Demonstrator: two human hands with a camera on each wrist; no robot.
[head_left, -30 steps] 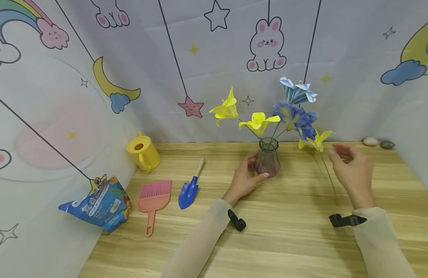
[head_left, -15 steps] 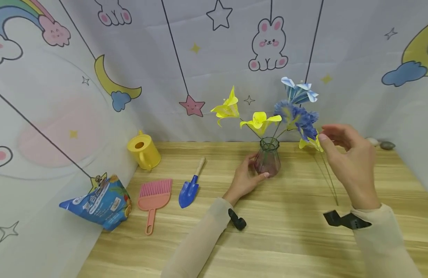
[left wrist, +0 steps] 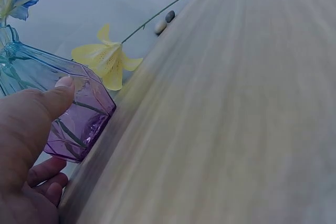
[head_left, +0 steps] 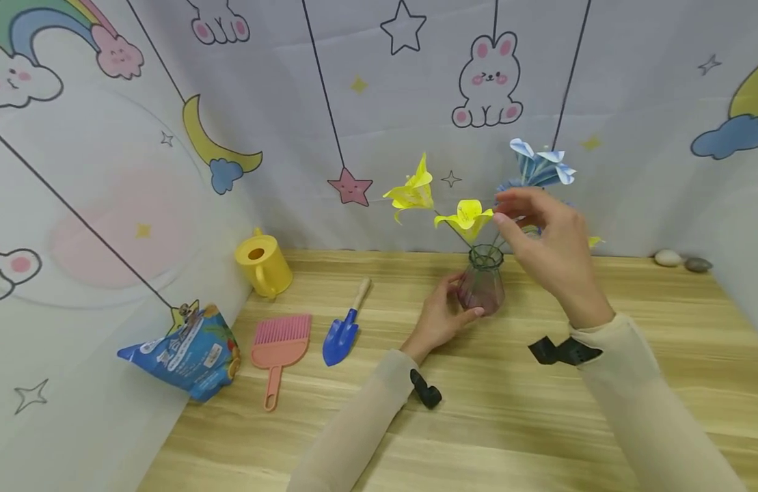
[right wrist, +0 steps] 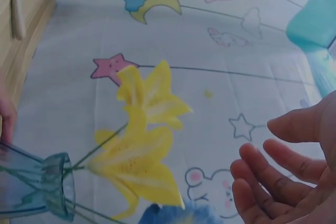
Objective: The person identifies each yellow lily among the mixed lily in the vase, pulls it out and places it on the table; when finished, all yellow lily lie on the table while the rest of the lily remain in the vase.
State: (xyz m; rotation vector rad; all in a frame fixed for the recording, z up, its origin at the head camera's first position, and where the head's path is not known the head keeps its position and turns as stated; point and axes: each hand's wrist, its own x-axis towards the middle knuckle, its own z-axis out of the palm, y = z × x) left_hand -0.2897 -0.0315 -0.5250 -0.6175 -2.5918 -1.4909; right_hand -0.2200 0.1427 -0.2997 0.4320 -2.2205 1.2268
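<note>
My left hand [head_left: 439, 316] grips the lower part of a glass vase [head_left: 480, 290], its thumb along the front and fingers round the far side. The vase, greenish at the neck and purple below, stands upright. Two yellow lilies [head_left: 467, 219] lean out of it to the left. A light blue flower [head_left: 538, 166] rises behind my right hand [head_left: 547, 236], which hides most of a darker blue bloom. The right wrist view shows that hand's fingers loosely bent and apart, with nothing between them. Another yellow lily [left wrist: 107, 59] lies on the table beyond the vase, largely hidden in the head view.
On the left of the wooden table [head_left: 477, 437] are a yellow watering can [head_left: 264, 265], a pink brush [head_left: 280, 348], a blue trowel [head_left: 340, 338] and a blue packet [head_left: 191, 355] by the wall. Two pebbles [head_left: 669, 257] lie at the back right.
My right hand has moved left from beside the lying lily to the flowers above the vase. My left hand keeps its hold on the vase. The head view has shifted slightly.
</note>
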